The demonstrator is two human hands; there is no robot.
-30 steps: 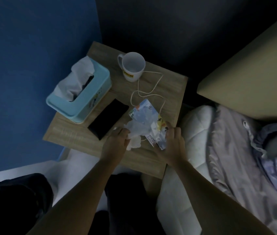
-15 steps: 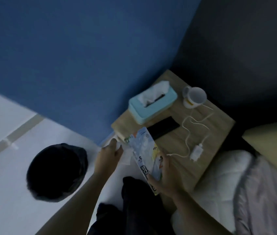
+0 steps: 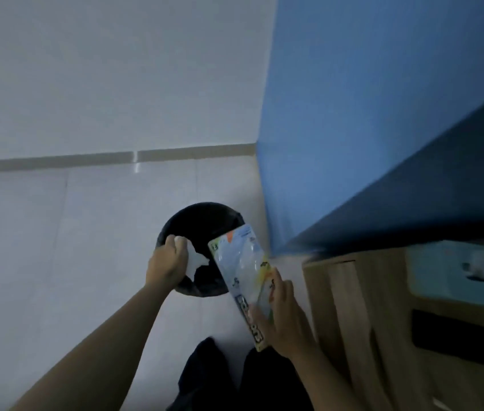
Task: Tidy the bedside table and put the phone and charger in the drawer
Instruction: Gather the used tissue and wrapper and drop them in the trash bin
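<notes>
My left hand (image 3: 167,264) grips a crumpled white tissue (image 3: 195,260) over the open mouth of a black bin (image 3: 202,216) on the floor. My right hand (image 3: 282,318) holds a flat plastic wrapper (image 3: 242,268) with coloured print, its far end reaching over the bin's right rim. The wooden bedside table (image 3: 383,292) fills the lower right. On it lie the black phone (image 3: 454,336) and, behind it, a light-blue tissue box (image 3: 442,271). A short white piece at the bottom edge, perhaps the cable (image 3: 442,406), shows; the charger is out of view.
A blue wall (image 3: 368,114) stands right of the bin and behind the table. White floor tiles (image 3: 57,232) spread to the left, with a white wall and skirting behind. My dark-trousered legs (image 3: 235,381) are at the bottom centre.
My view has swung left from the table to the floor. Both hands carried the tissue and the wrapper off the table and now hold them over the bin.
</notes>
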